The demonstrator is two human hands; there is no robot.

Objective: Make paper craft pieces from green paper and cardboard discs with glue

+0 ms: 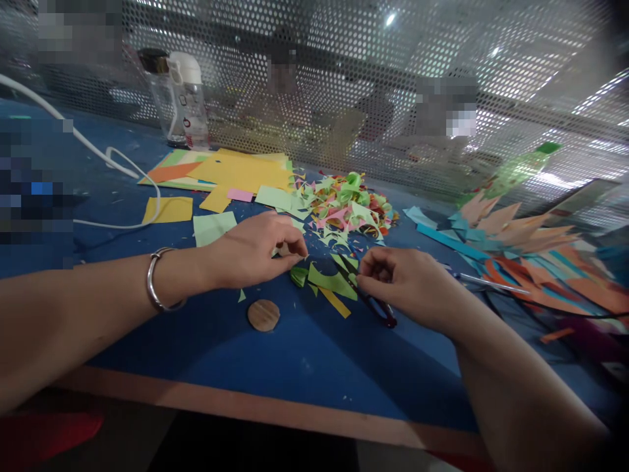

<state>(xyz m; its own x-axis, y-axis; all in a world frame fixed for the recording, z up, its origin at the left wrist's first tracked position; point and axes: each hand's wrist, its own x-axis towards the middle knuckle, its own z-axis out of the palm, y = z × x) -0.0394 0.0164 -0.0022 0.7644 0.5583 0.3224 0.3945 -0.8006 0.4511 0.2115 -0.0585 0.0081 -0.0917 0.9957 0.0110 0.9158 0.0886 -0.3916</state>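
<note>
My left hand (260,249), a silver bangle on its wrist, hovers over the blue table with thumb and forefinger pinched. Whatever is in that pinch is too small to name. My right hand (393,282) has curled fingers with the thumb against them; what they hold is unclear. Dark-handled scissors (377,309) lie beside and partly behind it, blades pointing away to the left. Between the hands are a green paper offcut (334,282), a folded green paper piece (298,276) and a yellow strip (335,302). A round wooden disc (264,315) rests nearer the front edge.
Behind my hands is a heap of paper scraps (351,203). Yellow sheets (246,169) are stacked left of it, near two bottles (189,105). A white cable (93,147) crosses the left side. Cut orange and blue paper (511,229) lies right. A perforated metal screen (334,85) stands behind.
</note>
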